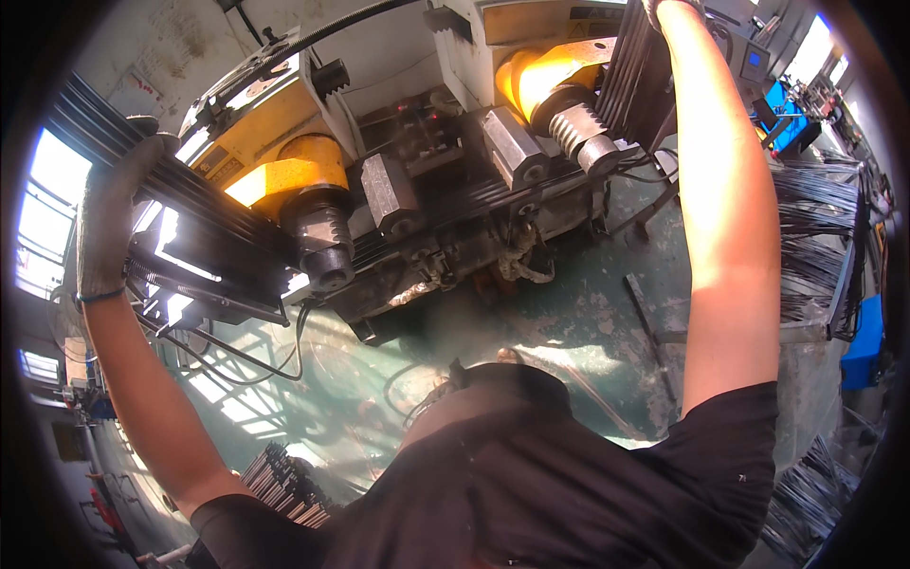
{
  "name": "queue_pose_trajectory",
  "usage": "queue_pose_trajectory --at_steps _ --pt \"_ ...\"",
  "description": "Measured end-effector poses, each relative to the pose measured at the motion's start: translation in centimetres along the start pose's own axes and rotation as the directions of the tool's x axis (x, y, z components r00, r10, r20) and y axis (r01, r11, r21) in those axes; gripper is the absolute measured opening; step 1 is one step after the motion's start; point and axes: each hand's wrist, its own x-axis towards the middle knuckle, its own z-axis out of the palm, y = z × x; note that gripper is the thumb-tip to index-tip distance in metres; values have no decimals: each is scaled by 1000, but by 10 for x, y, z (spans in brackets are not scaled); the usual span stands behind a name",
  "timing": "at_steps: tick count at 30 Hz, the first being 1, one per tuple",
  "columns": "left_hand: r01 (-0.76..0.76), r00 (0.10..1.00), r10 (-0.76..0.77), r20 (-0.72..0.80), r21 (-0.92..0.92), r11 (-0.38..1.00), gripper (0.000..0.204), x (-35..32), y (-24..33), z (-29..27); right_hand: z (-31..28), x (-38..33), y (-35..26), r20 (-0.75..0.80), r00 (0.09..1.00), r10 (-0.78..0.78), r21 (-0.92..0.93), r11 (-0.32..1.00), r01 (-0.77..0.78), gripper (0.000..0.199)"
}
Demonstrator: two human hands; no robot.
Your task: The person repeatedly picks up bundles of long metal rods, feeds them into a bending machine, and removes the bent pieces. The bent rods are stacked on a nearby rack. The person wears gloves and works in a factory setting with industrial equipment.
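My left hand [112, 213], in a grey work glove, is closed round a bundle of long dark metal rods [223, 211] that slants up to the left. My right arm reaches far up. Only part of the gloved right hand [675, 8] shows at the top edge, beside the upper end of another rod bundle [633, 71]; its fingers are cut off from view. Between my arms stands a machine with two yellow arms [301, 180], each ending in a ridged steel roller [324, 237]. The rod bundles lie against these arms. Two faceted steel blocks [389, 196] sit between them.
Black cables [301, 351] hang below the machine's left side. A green floor [569, 327] lies beneath. Stacks of thin metal rods [820, 237] fill a rack at the right, with another rod bundle [284, 484] at the lower left. A control box [754, 62] stands at the upper right.
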Motion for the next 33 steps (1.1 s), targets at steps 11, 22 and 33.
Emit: queue_pose_trajectory --at_steps 11,22,33 --pt "127 992 -129 -8 -152 980 37 -5 -2 5 43 -123 -14 -557 730 395 722 664 192 32" --pt "201 978 -206 -11 -172 964 42 -5 -18 -5 146 -277 -132 960 265 -92 184 -508 -842 67" --pt "25 999 -34 36 222 975 44 -19 6 -11 172 -243 -151 959 188 -212 -141 -933 -331 44"
